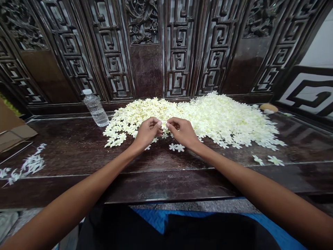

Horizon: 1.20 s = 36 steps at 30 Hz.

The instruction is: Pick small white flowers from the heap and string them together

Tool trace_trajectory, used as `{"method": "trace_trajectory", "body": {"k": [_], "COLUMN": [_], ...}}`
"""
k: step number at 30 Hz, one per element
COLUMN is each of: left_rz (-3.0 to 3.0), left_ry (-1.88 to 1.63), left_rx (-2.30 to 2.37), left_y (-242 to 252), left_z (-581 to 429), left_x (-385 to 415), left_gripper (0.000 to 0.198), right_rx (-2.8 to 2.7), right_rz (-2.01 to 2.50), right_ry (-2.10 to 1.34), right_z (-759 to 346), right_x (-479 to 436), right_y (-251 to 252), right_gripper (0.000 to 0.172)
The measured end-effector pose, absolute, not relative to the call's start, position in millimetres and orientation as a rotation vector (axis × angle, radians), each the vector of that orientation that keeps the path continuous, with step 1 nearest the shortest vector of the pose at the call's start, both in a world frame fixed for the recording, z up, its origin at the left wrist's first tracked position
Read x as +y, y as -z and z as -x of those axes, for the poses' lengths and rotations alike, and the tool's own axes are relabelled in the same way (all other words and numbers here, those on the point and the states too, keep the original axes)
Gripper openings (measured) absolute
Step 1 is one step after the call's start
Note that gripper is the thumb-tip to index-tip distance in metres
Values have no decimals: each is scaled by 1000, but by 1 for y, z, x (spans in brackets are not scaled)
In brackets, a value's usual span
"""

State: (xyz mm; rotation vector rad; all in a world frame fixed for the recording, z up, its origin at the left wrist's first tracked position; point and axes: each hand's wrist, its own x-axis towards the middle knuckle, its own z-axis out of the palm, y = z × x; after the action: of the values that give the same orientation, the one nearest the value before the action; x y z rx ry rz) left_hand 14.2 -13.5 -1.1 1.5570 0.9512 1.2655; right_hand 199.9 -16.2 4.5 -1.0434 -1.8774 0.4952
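My left hand (148, 131) and my right hand (182, 131) meet in front of the heap, thumbs and forefingers pinched and the fingertips almost touching. A small white flower (163, 125) shows between the fingertips, and both hands seem to grip it; its edges blend into the blossoms behind. The heap of loose white and pale yellow flowers (229, 118) spreads wide on the dark wooden bench (78, 149). Just below my hands, a pair of single white flowers (177, 147) lies on the wood.
A clear plastic bottle (96, 108) with a white cap stands left of the heap. Thin white strips (32, 165) lie at far left near a cardboard box (15, 128). A tan rounded object (269, 107) sits at back right. Carved wooden panels (148, 69) rise behind.
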Motion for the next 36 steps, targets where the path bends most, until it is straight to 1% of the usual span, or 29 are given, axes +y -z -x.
{"method": "trace_trajectory", "body": {"k": [7, 11, 16, 21, 30, 36], "left_rz": [-1658, -1660, -1544, -1416, -1277, -1185], "left_ry": [-1286, -1296, -1306, -1308, -1288, -1258], "left_rx": [994, 974, 902, 858, 823, 839], "left_y": [6, 5, 7, 5, 7, 8], "left_z": [-10, -10, -12, -17, -20, -20], "left_x": [-9, -10, -9, -13, -17, -18], "left_gripper": [39, 40, 45, 48, 41, 41], "right_rx": [-1869, -1886, -1931, -1932, -1899, -1907], "right_rz": [1066, 988, 874, 852, 790, 749], "right_ry": [-539, -545, -485, -517, -369, -354], "right_z": [-200, -201, -200, -199, -197, -196], "right_x": [-15, -14, -13, -17, -21, -22], "right_y": [-2, -3, -1, -2, -2, -4], "right_gripper": [23, 27, 24, 30, 34, 28]}}
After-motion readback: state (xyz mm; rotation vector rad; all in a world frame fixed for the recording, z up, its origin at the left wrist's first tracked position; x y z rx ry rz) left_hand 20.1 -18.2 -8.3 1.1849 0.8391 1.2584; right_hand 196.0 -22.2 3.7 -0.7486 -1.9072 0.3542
